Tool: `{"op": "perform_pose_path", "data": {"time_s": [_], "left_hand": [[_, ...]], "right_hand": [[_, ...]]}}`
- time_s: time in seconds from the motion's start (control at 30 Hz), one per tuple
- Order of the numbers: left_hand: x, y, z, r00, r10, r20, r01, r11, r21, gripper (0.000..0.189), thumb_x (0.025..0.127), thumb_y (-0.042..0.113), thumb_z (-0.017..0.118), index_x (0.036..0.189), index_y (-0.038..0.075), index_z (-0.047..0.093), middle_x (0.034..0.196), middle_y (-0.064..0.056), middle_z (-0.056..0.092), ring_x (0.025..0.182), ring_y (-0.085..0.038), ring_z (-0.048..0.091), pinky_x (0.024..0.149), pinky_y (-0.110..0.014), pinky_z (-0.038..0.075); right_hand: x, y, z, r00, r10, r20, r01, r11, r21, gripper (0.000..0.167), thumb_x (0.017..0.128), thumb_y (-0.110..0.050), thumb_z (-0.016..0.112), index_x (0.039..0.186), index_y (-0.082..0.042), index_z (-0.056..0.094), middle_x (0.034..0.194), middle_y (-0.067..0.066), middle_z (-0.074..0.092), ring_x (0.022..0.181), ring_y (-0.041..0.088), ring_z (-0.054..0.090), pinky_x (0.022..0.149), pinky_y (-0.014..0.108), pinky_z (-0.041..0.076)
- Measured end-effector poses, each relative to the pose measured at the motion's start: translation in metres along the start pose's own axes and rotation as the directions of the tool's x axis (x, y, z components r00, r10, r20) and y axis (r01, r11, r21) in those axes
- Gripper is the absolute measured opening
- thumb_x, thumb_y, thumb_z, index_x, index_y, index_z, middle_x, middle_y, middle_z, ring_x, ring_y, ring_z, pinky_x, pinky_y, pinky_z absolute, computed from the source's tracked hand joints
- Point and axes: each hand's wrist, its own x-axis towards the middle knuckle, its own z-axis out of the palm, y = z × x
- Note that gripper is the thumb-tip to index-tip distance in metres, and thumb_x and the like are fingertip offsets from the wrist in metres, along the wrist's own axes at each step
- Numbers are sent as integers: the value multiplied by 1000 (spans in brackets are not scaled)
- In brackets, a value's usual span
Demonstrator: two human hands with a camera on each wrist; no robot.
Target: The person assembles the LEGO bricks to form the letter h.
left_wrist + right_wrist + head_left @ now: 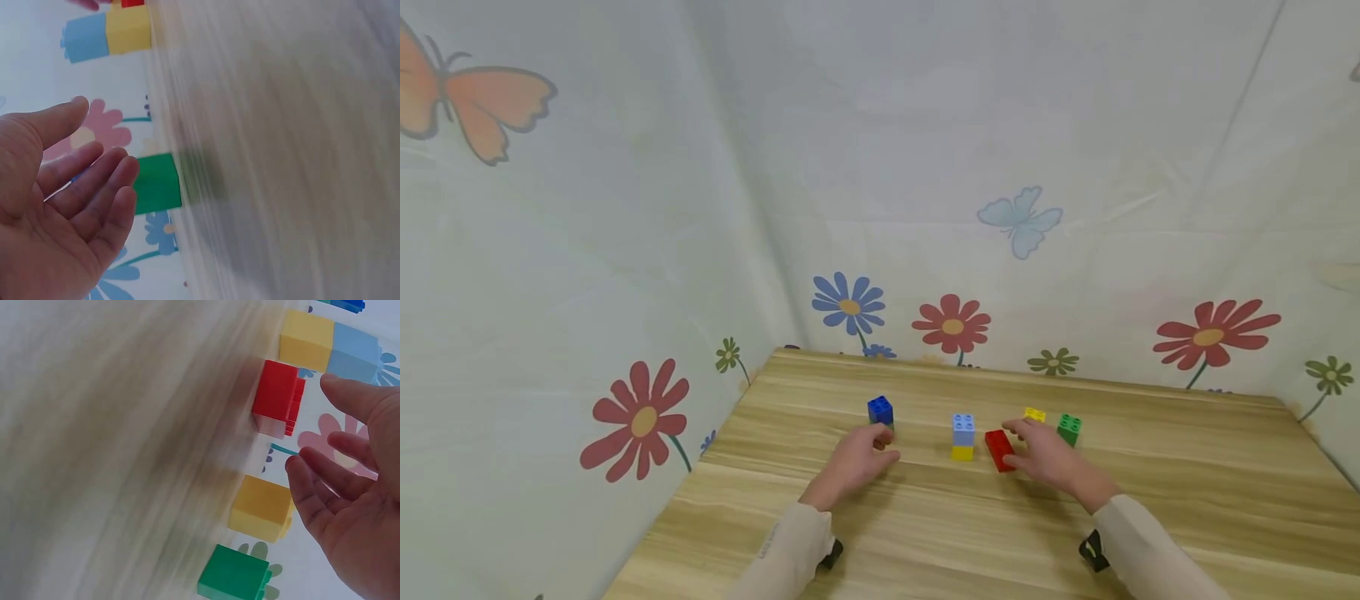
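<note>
My left hand (853, 462) is beside a dark blue block (880, 408) that sits on a green block (159, 184). Its fingers are relaxed and hold nothing; in the left wrist view they hide most of the blue block. Over the table, my right hand (1047, 455) hovers by a longer red block (997, 448), thumb and fingers apart with nothing between them. Between the hands stands a light blue block (963, 427) stacked on a yellow one (962, 453). Behind the right hand are a single yellow block (261, 507) and a green block (1069, 428).
A wood-grain table (925, 525) bears all the blocks. White cloth (895, 167) printed with flowers and butterflies hangs behind and to the left. A black wrist device (1093, 552) shows at the right sleeve, another (832, 553) at the left.
</note>
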Motion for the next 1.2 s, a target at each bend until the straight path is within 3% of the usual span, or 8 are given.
{"op": "perform_pose_path", "data": {"time_s": [0.33,0.6,0.9,1.2], "left_hand": [[0,-13,-20,989,-111,-93,117,991,61,36,87,31,68,107,1,64,104,-12,66,91,-25,62,75,-42,51],[9,-15,-21,967,-222,-122,234,968,94,50,85,41,69,112,-1,61,111,-16,63,96,-28,62,77,-43,50],[20,-14,-16,959,-254,-128,257,966,4,64,86,38,69,133,1,46,122,-17,57,106,-31,57,86,-47,47],[31,-22,-7,965,-233,-118,227,972,-62,52,86,31,70,127,6,49,116,-15,59,104,-29,57,85,-45,47]], "right_hand": [[5,5,9,999,46,29,-46,999,-7,57,81,-26,76,128,-4,52,123,13,56,99,25,58,83,42,51],[9,6,14,997,73,40,-71,997,-28,54,82,-28,75,127,-8,54,119,9,56,95,21,55,81,40,51],[10,2,16,999,41,28,-39,998,-50,46,84,-30,72,123,-10,58,110,7,57,88,20,52,80,39,50],[18,3,22,995,89,34,-87,995,-57,42,84,-33,71,118,-11,58,104,4,57,87,19,52,80,38,49]]}}
